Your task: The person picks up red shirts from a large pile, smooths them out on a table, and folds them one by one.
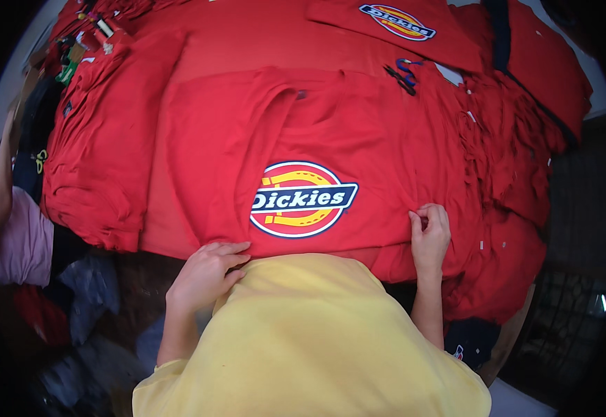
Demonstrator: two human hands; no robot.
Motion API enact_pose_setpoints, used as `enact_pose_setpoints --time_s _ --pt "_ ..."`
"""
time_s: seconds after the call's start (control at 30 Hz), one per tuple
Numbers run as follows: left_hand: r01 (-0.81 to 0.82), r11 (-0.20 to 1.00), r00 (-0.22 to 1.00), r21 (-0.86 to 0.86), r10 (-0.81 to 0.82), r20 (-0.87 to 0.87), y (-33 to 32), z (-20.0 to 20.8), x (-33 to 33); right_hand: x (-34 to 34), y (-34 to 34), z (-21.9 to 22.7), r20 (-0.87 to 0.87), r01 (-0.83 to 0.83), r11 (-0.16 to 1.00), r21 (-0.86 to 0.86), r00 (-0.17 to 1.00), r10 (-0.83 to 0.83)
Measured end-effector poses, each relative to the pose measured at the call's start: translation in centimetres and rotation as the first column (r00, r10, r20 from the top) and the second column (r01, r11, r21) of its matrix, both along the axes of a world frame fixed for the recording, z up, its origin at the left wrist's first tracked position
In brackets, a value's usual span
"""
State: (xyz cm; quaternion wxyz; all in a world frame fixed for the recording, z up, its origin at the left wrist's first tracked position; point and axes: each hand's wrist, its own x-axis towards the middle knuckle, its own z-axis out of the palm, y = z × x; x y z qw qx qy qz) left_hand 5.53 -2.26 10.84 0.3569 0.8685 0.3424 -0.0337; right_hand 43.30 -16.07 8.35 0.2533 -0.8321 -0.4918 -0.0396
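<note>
A red T-shirt (330, 132) lies spread in front of me, its neckline toward the far side. It carries a round red, yellow and navy printed emblem (303, 199), whose left end is covered by a fold of the cloth. My left hand (209, 273) rests at the near edge of the shirt, left of the emblem, fingers stretched out and the thumb apart. To the right of the emblem, my right hand (430, 236) pinches the red T-shirt's cloth between thumb and fingers.
Piled red garments (101, 153) lie on the left, with more red garments (504, 167) heaped on the right. Beyond the shirt are small dark snips (401, 80) with a blue cord and another printed red shirt (393, 24). Another person's pink sleeve (25, 236) shows at far left.
</note>
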Motion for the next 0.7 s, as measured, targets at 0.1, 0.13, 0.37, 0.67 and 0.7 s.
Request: enact_pose_setpoints --time_s 0.1,0.13,0.37,0.67,0.7 --pt "-0.039 0.999 0.999 -0.004 0.039 -0.024 -0.3 0.6 0.6 -1.4 0.6 0.6 0.031 -0.108 0.992 0.068 0.994 0.106" --pt "-0.049 0.999 0.998 -0.021 0.049 -0.026 -0.3 0.6 0.6 -1.6 0.6 0.6 0.037 -0.193 0.98 0.049 0.981 0.191" --pt "-0.194 0.981 0.981 0.023 0.194 -0.026 0.1 0.9 0.9 -3.8 0.2 0.2 -0.069 -0.409 0.899 -0.155 0.913 0.403" --pt "-0.696 0.658 0.491 -0.286 0.727 0.48 3.2 1.2 -9.8 3.3 -3.1 5.6 -0.762 -0.232 0.961 0.148 0.592 0.261" --pt "-0.626 0.656 0.383 -0.423 0.73 0.566 2.3 2.1 -11.6 4.6 -4.6 7.9 -0.805 -0.313 0.944 0.102 0.532 0.263"
